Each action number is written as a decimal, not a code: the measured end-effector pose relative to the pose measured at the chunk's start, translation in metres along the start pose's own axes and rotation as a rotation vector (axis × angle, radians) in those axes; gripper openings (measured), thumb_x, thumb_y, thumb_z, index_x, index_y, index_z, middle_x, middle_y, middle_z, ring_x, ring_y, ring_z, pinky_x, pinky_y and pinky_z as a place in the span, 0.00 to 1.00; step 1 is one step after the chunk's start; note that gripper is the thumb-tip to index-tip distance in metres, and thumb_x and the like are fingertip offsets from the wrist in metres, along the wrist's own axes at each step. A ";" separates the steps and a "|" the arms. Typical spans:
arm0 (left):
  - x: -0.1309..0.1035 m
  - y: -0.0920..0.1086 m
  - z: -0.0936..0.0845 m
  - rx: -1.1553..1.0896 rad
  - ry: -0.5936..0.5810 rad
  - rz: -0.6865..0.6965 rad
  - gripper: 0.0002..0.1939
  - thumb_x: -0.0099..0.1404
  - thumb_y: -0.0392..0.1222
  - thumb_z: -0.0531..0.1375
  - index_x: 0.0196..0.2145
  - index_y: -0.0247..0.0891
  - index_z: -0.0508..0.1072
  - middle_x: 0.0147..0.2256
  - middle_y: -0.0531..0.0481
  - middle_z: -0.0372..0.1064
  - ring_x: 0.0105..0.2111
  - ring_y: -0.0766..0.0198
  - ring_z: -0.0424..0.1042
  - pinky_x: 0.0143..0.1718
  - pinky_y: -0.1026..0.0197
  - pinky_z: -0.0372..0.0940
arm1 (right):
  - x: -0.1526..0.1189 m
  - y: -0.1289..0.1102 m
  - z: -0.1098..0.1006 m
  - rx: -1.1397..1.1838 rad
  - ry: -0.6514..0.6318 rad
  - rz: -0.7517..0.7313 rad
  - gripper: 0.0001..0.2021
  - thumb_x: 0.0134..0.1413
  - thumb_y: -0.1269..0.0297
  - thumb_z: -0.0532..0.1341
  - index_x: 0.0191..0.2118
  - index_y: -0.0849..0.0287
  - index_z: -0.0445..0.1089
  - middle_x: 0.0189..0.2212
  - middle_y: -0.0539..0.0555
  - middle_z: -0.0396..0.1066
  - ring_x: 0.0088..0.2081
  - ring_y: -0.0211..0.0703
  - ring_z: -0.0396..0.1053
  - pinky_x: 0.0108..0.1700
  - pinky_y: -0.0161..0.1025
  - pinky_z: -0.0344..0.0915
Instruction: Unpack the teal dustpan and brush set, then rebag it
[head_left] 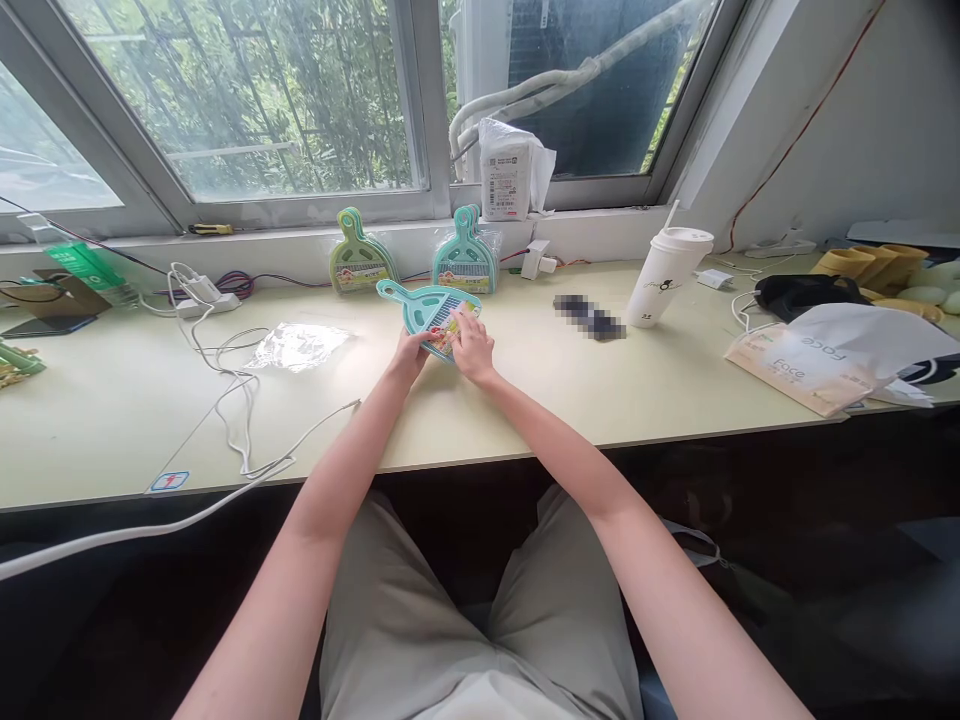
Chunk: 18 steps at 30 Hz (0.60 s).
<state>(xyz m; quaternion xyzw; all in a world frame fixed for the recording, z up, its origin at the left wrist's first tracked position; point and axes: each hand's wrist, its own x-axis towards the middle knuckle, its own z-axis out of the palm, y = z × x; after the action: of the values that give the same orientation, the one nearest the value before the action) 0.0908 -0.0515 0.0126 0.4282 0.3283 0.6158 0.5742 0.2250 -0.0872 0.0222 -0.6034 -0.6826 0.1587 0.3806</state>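
Head view: L hand (411,352) + R hand (474,348) both on teal dustpan-and-brush set (420,306), held up over front-mid part of pale desk (570,400); set tilted, handle pointing up-left, face w/ printed card (442,328) toward wearer. L hand partly closed on lower L edge, thumb on front, rest of grip hidden behind, so can't tell exact finger pos. R hand half open, fingers bent, tips on card/upper R part of set; can't tell if it bears any weight.

Behind, near wall under window (285,100): yellow-green stack (358,262) of similar sets on L, teal stack (465,262) on R, both upright w/ handles up, in clear wrap, apart from each other. Crumpled clear plastic (300,345) flat on desk L of hands, white cables (244,400) next to it. R side: pixelated dark item (589,316), then white cup (664,280) w/ lid + straw, then "Face" tissue pack (806,365) nr desk's R end. Another wht pack (510,180) on sill above teal stack, slightly R.
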 end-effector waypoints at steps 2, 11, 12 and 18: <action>-0.001 0.003 0.002 -0.013 0.003 0.008 0.32 0.46 0.26 0.63 0.50 0.39 0.68 0.39 0.48 0.74 0.41 0.58 0.75 0.48 0.55 0.70 | 0.005 0.004 -0.004 0.107 0.093 0.125 0.31 0.66 0.58 0.52 0.71 0.54 0.43 0.72 0.58 0.40 0.72 0.53 0.39 0.67 0.59 0.50; -0.009 0.010 0.008 -0.025 -0.153 0.007 0.41 0.46 0.26 0.66 0.58 0.41 0.62 0.45 0.45 0.75 0.48 0.53 0.74 0.52 0.51 0.68 | 0.014 0.019 -0.019 1.065 -0.145 0.360 0.11 0.63 0.70 0.57 0.50 0.57 0.64 0.45 0.54 0.76 0.39 0.38 0.77 0.51 0.44 0.74; -0.008 0.010 0.007 -0.014 -0.171 0.006 0.41 0.46 0.27 0.66 0.58 0.41 0.62 0.45 0.45 0.75 0.48 0.53 0.74 0.52 0.51 0.68 | 0.014 0.019 -0.018 1.086 -0.135 0.377 0.09 0.62 0.71 0.57 0.48 0.57 0.64 0.43 0.52 0.77 0.37 0.37 0.77 0.50 0.44 0.75; -0.003 0.006 -0.002 0.055 -0.241 0.008 0.41 0.45 0.31 0.68 0.58 0.38 0.64 0.46 0.42 0.74 0.49 0.50 0.73 0.54 0.45 0.65 | 0.013 0.019 -0.017 1.178 -0.116 0.415 0.06 0.62 0.74 0.57 0.43 0.57 0.64 0.35 0.49 0.77 0.31 0.35 0.76 0.46 0.41 0.76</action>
<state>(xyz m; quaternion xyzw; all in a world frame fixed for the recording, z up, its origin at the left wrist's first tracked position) 0.0868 -0.0549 0.0168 0.5162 0.2719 0.5529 0.5948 0.2508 -0.0750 0.0253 -0.4024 -0.3687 0.6113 0.5731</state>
